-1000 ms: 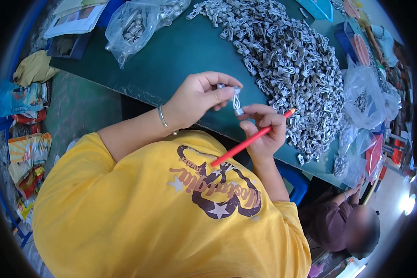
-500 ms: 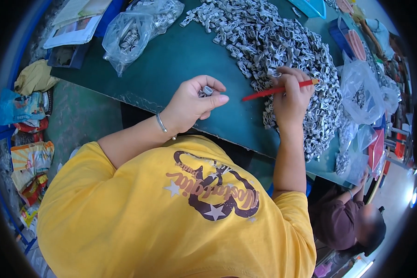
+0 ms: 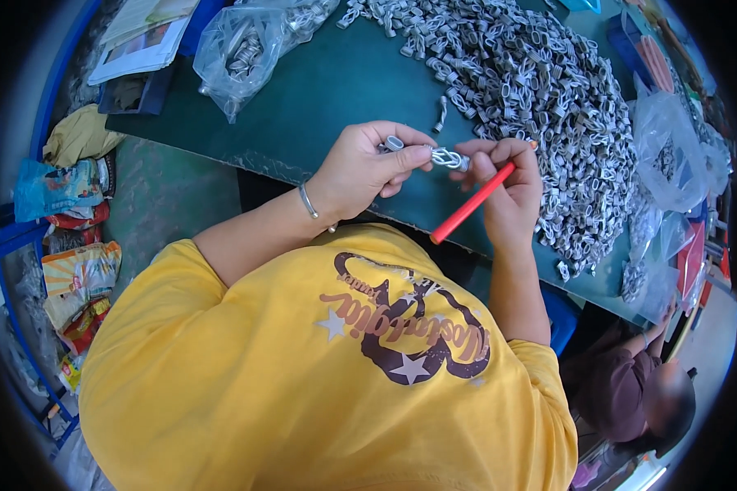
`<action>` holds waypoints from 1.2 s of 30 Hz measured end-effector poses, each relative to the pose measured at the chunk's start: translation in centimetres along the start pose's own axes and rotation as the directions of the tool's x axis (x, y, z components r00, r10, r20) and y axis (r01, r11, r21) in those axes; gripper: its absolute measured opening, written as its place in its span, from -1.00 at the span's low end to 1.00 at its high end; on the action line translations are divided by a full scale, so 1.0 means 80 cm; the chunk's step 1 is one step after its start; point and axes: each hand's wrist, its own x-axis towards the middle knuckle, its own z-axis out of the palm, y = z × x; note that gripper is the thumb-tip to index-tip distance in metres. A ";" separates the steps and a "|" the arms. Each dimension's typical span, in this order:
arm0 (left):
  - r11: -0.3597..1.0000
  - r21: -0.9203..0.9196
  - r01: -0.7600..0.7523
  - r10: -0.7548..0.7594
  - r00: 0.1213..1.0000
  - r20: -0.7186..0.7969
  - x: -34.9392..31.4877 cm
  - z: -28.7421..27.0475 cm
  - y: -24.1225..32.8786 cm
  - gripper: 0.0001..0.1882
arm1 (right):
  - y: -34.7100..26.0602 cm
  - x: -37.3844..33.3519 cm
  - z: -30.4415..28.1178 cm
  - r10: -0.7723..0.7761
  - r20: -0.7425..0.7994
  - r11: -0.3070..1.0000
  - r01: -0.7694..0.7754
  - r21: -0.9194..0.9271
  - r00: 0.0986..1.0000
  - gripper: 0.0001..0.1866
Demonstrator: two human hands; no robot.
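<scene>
Likely light and stiff, the small grey, metallic-looking looped piece is pinched by the left grip at nine o'clock, the right grip at three. Its ends should hold best.

Moderately bright and diffusely lit, slightly cool over the green surface. Softly shaded in the folds of the yellow shirt, nearly black beneath the surface's near edge. Glinting on the heap of grey pieces. Bowed toward the rim, black at the corners; blurred over the co-worker's head.
</scene>
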 end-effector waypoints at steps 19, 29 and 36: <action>0.991 0.134 0.010 -0.011 1.000 0.007 -0.004 0.005 -0.005 -0.82 | 0.012 -0.020 0.023 -0.561 -0.023 0.803 0.536 -0.261 0.828 -0.58; 0.915 -0.302 0.269 -0.288 0.958 -0.018 -0.014 -0.020 -0.004 -0.77 | 0.008 0.014 0.031 -0.518 0.160 0.623 0.499 -0.602 0.840 -0.73; 0.937 0.007 0.348 -0.341 0.915 0.214 -0.070 -0.098 0.020 -0.82 | 0.023 0.045 0.024 -0.223 0.250 0.288 0.309 -0.906 0.942 -0.79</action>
